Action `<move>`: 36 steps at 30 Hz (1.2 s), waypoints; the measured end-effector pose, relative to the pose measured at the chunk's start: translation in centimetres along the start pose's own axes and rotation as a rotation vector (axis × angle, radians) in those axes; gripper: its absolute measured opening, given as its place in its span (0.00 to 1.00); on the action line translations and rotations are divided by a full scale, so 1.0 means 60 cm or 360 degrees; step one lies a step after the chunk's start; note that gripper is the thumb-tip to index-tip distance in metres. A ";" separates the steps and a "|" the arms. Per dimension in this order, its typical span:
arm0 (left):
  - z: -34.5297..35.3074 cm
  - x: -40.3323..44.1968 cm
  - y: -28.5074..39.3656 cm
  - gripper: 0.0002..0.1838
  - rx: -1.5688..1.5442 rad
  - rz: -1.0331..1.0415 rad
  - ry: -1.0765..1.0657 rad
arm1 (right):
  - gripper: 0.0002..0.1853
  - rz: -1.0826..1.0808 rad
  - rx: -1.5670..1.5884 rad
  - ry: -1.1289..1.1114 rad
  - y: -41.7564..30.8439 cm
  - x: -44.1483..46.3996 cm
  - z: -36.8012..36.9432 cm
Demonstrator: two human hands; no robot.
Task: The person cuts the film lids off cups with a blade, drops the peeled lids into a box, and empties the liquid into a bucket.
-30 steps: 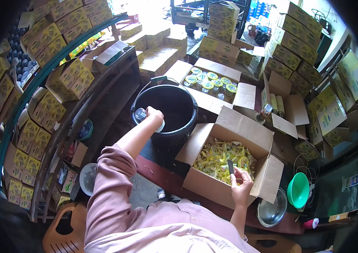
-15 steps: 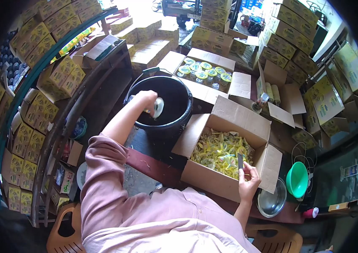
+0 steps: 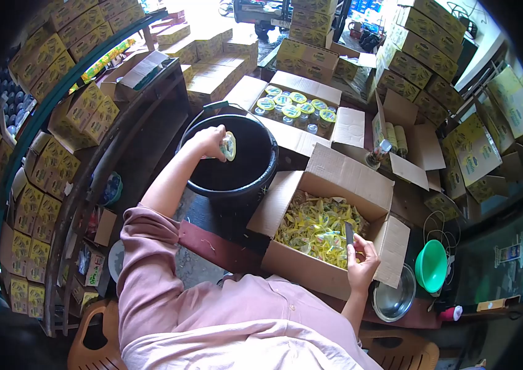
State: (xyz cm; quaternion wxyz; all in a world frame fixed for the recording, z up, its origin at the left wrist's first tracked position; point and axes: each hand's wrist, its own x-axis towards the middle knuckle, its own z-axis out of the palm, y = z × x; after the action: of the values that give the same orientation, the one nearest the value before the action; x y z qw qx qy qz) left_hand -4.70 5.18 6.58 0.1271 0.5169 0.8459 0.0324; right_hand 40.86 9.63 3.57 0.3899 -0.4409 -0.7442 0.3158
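Note:
My left hand [image 3: 212, 143] is over the black bucket [image 3: 267, 169], its fingers closed round a clear plastic cup [image 3: 229, 147]. The cup is tilted, and its yellow and green printed lid faces right. The fingers hide part of the cup's body. In my right hand [image 3: 363, 260] is a thin dark blade [image 3: 349, 235], pointing up, its lower end hidden by the fingers. That hand is at the right side of an open cardboard box [image 3: 311, 271] with many yellow plastic strips [image 3: 317, 228] inside.
Behind stands an open carton [image 3: 298, 145] of lidded cups [image 3: 298, 106]. To the right are a green bowl [image 3: 431, 265], a metal bowl [image 3: 395, 296] and a glass jar [image 3: 374, 159]. Stacked cartons [image 3: 39, 209] fill the left shelves; more [image 3: 403, 61] rise at the back right.
My left hand has turned the cup over the bucket, so its printed lid now shows instead of a pale round face. My right hand stays nearly in place with the blade.

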 end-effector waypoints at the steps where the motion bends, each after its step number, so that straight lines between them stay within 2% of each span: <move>1: 0.000 0.002 -0.003 0.39 -0.0019 0.0020 -0.0035 | 0.13 0.0034 0.0033 0.0001 0.003 -0.001 0.002; 6: 0.013 0.012 -0.013 0.42 -0.0202 0.0142 -0.0051 | 0.14 0.0159 0.0160 0.0016 0.018 -0.006 0.009; 10: 0.026 0.007 -0.011 0.43 -0.0724 0.0094 0.0120 | 0.14 0.0172 0.0171 -0.0001 0.028 -0.009 0.008; 13: 0.032 0.005 -0.006 0.41 -0.0899 0.0033 0.0205 | 0.13 0.0190 0.0180 -0.0021 0.028 -0.008 0.005; 20: 0.031 -0.004 -0.014 0.40 -0.0859 0.0029 0.0308 | 0.13 0.0168 0.0177 -0.0061 0.025 -0.002 0.008; 23: 0.013 -0.030 0.023 0.29 0.0377 0.0054 0.0307 | 0.13 0.0116 0.0127 -0.0082 0.028 -0.004 0.013; 24: 0.046 -0.008 0.006 0.22 0.0785 0.0225 0.0485 | 0.12 0.0091 0.0103 -0.0090 0.029 -0.005 0.015; 25: 0.044 -0.012 0.024 0.16 0.1142 0.0305 0.0405 | 0.12 0.0085 0.0097 -0.0092 0.029 -0.005 0.015; 27: 0.061 0.003 0.021 0.11 0.1539 0.0530 0.0305 | 0.13 0.0073 0.0087 -0.0091 0.029 -0.007 0.015; 33: 0.049 0.021 0.026 0.09 0.1701 0.0698 0.0174 | 0.13 0.0128 0.0108 -0.0063 0.026 -0.016 0.013; 36: 0.036 0.025 0.025 0.16 0.1560 0.0616 0.0195 | 0.13 0.0148 0.0099 -0.0034 0.027 -0.020 0.011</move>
State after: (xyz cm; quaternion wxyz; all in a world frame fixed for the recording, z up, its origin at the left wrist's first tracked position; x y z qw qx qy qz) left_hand -3.50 7.01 4.48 -0.1874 0.6595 0.6568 -0.3138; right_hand 41.34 9.12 1.54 0.3802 -0.4594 -0.7169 0.3613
